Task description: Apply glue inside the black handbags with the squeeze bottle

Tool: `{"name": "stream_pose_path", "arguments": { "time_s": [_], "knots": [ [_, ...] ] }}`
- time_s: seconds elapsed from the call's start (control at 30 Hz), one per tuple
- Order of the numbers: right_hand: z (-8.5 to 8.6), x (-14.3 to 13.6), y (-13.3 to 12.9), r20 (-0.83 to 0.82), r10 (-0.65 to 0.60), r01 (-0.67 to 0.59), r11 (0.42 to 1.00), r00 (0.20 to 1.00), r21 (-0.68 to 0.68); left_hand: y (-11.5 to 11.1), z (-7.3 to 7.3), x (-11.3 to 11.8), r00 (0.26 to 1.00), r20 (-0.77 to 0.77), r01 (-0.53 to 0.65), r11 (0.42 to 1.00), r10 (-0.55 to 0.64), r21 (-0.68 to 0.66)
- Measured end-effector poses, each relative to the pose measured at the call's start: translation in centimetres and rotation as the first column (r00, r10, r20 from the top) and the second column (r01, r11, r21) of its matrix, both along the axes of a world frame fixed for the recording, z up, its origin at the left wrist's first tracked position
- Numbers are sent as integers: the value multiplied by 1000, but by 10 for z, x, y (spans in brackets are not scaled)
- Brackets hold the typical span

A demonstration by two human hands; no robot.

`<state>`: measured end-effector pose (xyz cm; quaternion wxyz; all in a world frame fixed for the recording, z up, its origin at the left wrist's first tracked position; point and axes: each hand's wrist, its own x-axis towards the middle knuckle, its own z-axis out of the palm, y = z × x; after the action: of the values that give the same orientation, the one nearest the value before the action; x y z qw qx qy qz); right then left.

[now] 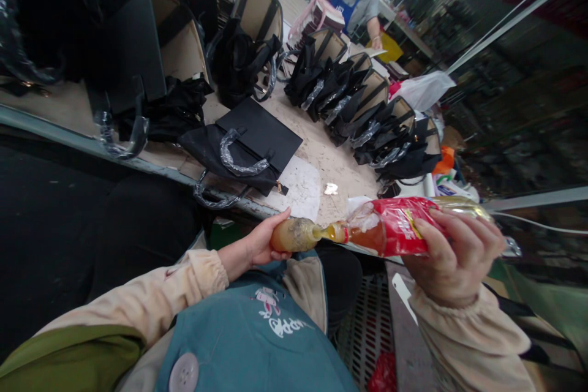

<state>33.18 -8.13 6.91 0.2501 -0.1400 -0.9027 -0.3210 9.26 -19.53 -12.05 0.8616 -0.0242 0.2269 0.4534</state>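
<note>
My left hand [264,240] is closed round a small squeeze bottle [294,235], smeared and full of yellowish liquid, its open neck facing right. In my right hand [457,251] is a larger bottle [367,229] with amber liquid and a red wrapper, tipped on its side. The two mouths nearly meet, and yellow liquid runs between them. Just beyond, a black handbag [250,147] with plastic-wrapped handles lies on the worktable [337,193].
A row of black handbags [362,104] stands along the table's right side. More bags [151,43] crowd the left. Across the table a person [356,0] in a blue apron works. A perforated crate [370,324] sits below, near my lap.
</note>
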Motion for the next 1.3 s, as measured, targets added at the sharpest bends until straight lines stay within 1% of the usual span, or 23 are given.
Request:
{"name": "stream_pose_path", "arguments": {
  "time_s": [0.13, 0.23, 0.63, 1.0, 1.3],
  "knots": [
    [0, 1, 0, 8, -1, 1, 1000, 1000, -2, 0, -1, 1, 1000, 9, 2, 1000, -2, 11],
    [-1, 1, 2, -3, 24, -24, 1000, 1000, 4, 1, -2, 1, 1000, 9, 6, 1000, -6, 12],
    [-2, 1, 5, -22, 39, -38, 999, 999, 17, 0, 0, 0, 1000, 3, 7, 1000, -7, 20],
    [0, -3, -3, 11, 13, -13, 1000, 1000, 13, -2, -2, 0, 1000, 8, 10, 1000, -9, -7],
    [-3, -1, 1, -17, 48, -48, 999, 999, 9, -2, -1, 0, 1000, 9, 13, 1000, -13, 7]
  ]
}}
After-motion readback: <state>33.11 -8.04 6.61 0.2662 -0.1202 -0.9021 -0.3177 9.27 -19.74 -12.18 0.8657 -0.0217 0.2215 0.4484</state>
